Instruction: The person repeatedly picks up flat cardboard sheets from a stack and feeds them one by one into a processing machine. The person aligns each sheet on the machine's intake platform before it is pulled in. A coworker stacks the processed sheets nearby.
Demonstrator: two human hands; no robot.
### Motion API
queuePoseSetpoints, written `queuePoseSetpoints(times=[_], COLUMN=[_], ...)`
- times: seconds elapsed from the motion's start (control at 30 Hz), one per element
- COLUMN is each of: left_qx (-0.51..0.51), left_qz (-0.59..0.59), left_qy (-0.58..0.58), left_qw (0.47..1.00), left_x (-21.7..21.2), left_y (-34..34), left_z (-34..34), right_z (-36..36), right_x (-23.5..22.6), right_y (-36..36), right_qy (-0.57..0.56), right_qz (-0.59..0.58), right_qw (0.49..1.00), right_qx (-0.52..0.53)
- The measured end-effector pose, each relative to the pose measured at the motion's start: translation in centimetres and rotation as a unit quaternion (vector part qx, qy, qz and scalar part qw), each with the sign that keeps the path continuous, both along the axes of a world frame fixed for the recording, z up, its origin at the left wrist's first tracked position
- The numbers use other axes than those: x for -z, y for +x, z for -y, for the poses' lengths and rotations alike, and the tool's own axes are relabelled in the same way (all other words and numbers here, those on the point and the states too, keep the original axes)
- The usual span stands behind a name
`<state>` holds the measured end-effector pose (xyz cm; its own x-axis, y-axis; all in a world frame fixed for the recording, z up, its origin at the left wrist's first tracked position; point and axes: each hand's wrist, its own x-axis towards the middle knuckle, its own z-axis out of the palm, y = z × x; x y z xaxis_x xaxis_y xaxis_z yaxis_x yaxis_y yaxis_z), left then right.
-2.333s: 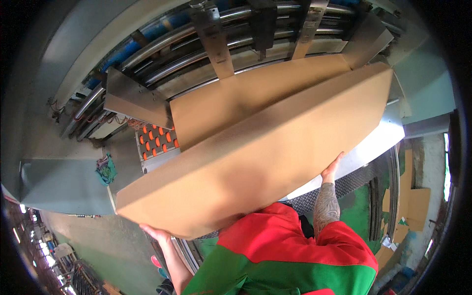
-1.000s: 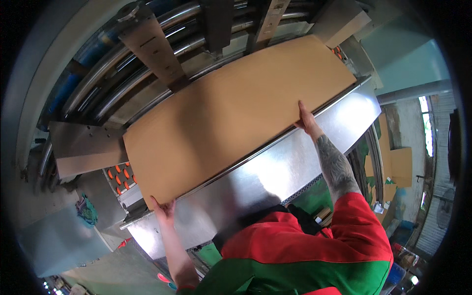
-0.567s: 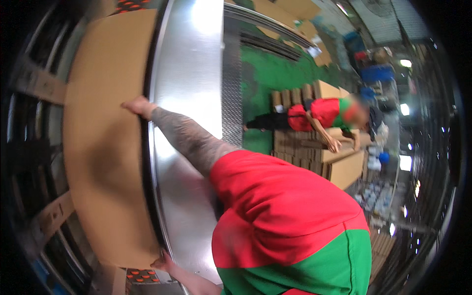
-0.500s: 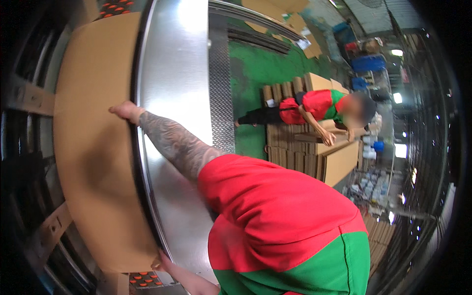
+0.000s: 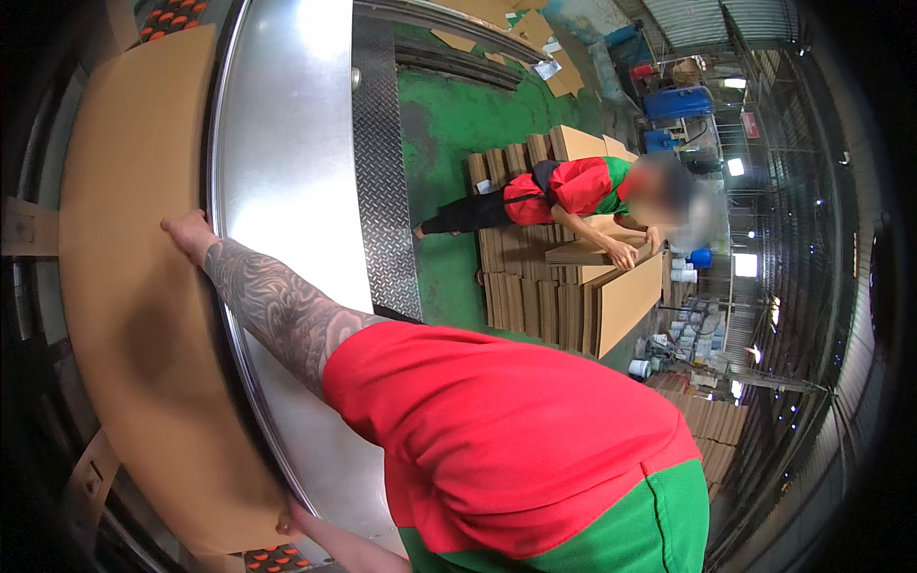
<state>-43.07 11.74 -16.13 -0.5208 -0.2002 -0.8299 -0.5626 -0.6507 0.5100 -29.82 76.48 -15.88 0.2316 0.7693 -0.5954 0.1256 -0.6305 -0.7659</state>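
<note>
The brown cardboard sheet [image 5: 124,229] lies flat along the far side of the steel plate [image 5: 287,181], its long near edge running beside the plate's rounded rim. How many layers it has I cannot tell. My right hand [image 5: 189,236] reaches across the steel plate and rests on the cardboard partway along that edge, fingers slightly bent; I cannot tell whether it grips or only presses. My left hand [image 5: 292,520] is at the same edge, at the corner nearer the other end of the plate, touching the cardboard; most of its fingers are hidden, so I cannot tell how far open they are. Most of the sheet extends beyond both hands, away from the plate.

Orange rollers [image 5: 174,17] show past one end of the sheet, and more at the other. Metal arms [image 5: 31,227] meet the side farthest from the plate.

On my side of the steel plate runs a tread plate [image 5: 387,181], then green floor [image 5: 430,134]. Across that floor from the plate, another person [image 5: 578,186] bends over stacked cardboard [image 5: 540,306], both hands on a bundle [image 5: 583,252].
</note>
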Motion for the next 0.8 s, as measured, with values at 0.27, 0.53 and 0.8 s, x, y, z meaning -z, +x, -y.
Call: queuePoseSetpoints(times=[0.27,0.53,0.8], left_qx=[0.035,-0.051,0.221], left_qz=[-0.017,0.052,-0.049], left_qy=[0.008,0.073,-0.054], left_qw=[0.999,0.995,0.973], left_x=[2.2,-0.7,3.1], left_y=[-0.4,0.0,-0.6], left_z=[0.0,-3.2,-1.4], right_z=[0.0,1.1,2.3], right_x=[-0.4,0.6,4.2], right_y=[1.7,-1.3,1.0], right_qy=[0.023,-0.135,0.054], right_qz=[-0.087,-0.118,-0.148], right_qw=[0.988,0.982,0.947], right_qx=[-0.127,0.054,-0.280])
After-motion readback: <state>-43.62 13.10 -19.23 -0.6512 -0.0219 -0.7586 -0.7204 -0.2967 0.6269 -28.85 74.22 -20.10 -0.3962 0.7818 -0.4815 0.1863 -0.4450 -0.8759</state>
